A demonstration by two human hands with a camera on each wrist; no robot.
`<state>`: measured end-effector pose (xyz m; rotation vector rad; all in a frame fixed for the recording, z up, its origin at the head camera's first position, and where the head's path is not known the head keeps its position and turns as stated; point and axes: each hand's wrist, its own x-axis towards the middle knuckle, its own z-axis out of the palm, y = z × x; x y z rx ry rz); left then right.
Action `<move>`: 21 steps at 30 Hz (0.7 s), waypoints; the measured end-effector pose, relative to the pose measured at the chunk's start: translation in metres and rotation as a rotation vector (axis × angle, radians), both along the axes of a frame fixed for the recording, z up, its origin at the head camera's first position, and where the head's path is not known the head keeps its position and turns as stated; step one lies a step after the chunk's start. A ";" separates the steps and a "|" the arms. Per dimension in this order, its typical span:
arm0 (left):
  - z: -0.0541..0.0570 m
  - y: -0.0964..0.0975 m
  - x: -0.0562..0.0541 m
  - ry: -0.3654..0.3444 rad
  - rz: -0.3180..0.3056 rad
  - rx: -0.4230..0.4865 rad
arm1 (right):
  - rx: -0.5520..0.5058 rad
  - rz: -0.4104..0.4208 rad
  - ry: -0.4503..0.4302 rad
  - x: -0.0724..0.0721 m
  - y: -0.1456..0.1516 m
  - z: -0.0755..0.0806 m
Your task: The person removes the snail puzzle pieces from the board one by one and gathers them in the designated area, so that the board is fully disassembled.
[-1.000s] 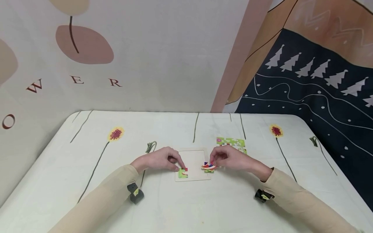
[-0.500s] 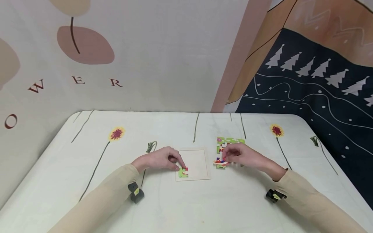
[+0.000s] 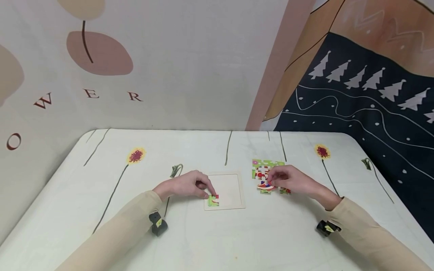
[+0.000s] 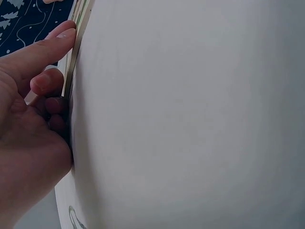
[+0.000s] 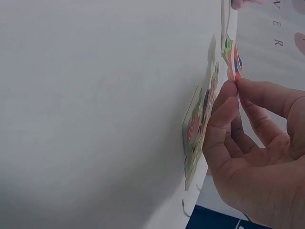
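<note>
A shallow white puzzle tray lies on the table, with one green and red puzzle piece in its near left corner. My left hand rests there, thumb and index fingertips touching at that piece and the tray's edge. In the left wrist view the left hand has its thumb reaching along the tray's side. Between thumb and index finger my right hand pinches a red, blue and green puzzle piece. It hovers raised and tilted over a patch of joined puzzle pieces, partly hidden by the hand.
A white tablecloth printed with flowers covers the table. Behind it rises a pale printed backdrop, with a dark panel of white trees at the right. Black wrist cameras sit at both sleeves.
My right hand has carried its puzzle piece rightward, away from the tray and over the other pieces. The left hand stays where it was at the tray's corner.
</note>
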<state>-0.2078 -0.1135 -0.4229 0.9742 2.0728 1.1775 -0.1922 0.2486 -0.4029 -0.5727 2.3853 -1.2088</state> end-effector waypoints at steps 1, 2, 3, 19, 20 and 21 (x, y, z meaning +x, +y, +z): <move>0.000 0.000 0.000 0.000 -0.001 0.000 | 0.002 -0.007 -0.001 0.000 0.001 0.000; 0.000 0.000 0.000 0.000 -0.001 0.000 | 0.001 -0.010 0.001 0.000 0.003 0.000; 0.000 0.000 0.000 0.000 -0.002 0.000 | 0.000 -0.013 0.003 0.000 0.004 0.000; 0.000 0.000 0.000 -0.003 0.002 -0.001 | 0.004 -0.049 0.015 0.002 0.013 -0.001; 0.000 0.000 0.000 -0.004 0.003 -0.001 | 0.004 -0.046 0.020 0.002 0.013 -0.001; 0.000 0.000 0.000 -0.005 0.005 -0.003 | 0.004 -0.043 0.023 0.002 0.013 -0.002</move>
